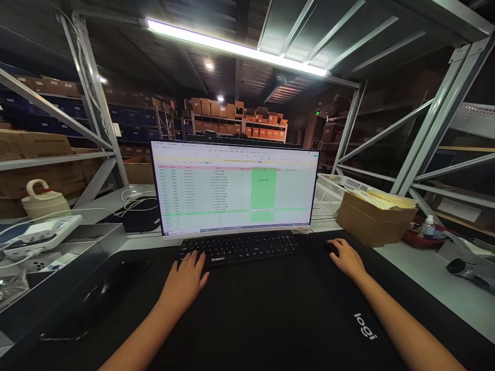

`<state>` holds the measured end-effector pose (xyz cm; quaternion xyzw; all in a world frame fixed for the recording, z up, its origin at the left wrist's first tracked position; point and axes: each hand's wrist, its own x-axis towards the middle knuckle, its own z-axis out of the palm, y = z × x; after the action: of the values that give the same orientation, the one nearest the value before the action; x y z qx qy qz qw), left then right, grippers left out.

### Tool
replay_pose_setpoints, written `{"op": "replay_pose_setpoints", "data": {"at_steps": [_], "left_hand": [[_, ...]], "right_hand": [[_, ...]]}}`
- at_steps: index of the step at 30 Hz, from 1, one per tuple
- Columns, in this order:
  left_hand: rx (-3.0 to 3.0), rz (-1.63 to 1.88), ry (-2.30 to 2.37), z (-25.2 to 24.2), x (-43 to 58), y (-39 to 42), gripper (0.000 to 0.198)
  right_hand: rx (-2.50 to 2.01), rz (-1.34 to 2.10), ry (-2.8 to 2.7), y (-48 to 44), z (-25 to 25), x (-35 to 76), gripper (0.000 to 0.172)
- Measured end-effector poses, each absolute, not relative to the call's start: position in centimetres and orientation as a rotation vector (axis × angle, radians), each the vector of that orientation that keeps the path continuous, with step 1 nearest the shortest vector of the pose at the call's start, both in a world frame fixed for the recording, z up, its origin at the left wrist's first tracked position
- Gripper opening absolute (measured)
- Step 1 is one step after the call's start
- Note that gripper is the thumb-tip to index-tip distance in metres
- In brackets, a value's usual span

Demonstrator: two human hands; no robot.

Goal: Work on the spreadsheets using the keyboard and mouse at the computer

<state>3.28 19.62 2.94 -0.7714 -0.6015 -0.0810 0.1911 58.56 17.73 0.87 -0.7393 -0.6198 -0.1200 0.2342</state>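
Observation:
My left hand lies palm down at the left end of a black keyboard, fingers stretched out over its keys and thumb apart. A dark computer mouse sits right of the keyboard, mostly covered by my right hand, which is curled over it. Behind the keyboard stands a monitor showing a spreadsheet with a green column and a highlighted row. Keyboard and mouse rest on a large black desk mat with a "logi" mark by my right forearm.
On the left are a dark phone-like slab, a grey tray with a power strip, and a cream bottle. To the right stand a cardboard box of papers, white baskets and a scanner-like device. Metal shelving surrounds the desk.

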Motion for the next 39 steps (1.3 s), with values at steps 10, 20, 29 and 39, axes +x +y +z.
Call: {"op": "replay_pose_setpoints", "data": {"at_steps": [10,20,29,39], "left_hand": [[-2.172,-0.249,-1.681,3.3,3.3,19.4,0.054],[-2.13,-0.132,-1.703,3.9,3.9,18.8,0.054],[-2.2,-0.285,-1.778,4.1,4.4,18.0,0.052],[-2.197,-0.718,-2.092,3.6,4.8,17.8,0.077]], "right_hand": [[-2.058,-0.298,-1.688,17.3,1.6,58.1,0.043],[-2.068,-0.281,-1.679,16.8,2.2,57.6,0.046],[-2.058,-0.314,-1.696,17.1,1.0,58.8,0.052],[-1.967,-0.389,-1.734,19.2,-1.6,61.4,0.055]]}}
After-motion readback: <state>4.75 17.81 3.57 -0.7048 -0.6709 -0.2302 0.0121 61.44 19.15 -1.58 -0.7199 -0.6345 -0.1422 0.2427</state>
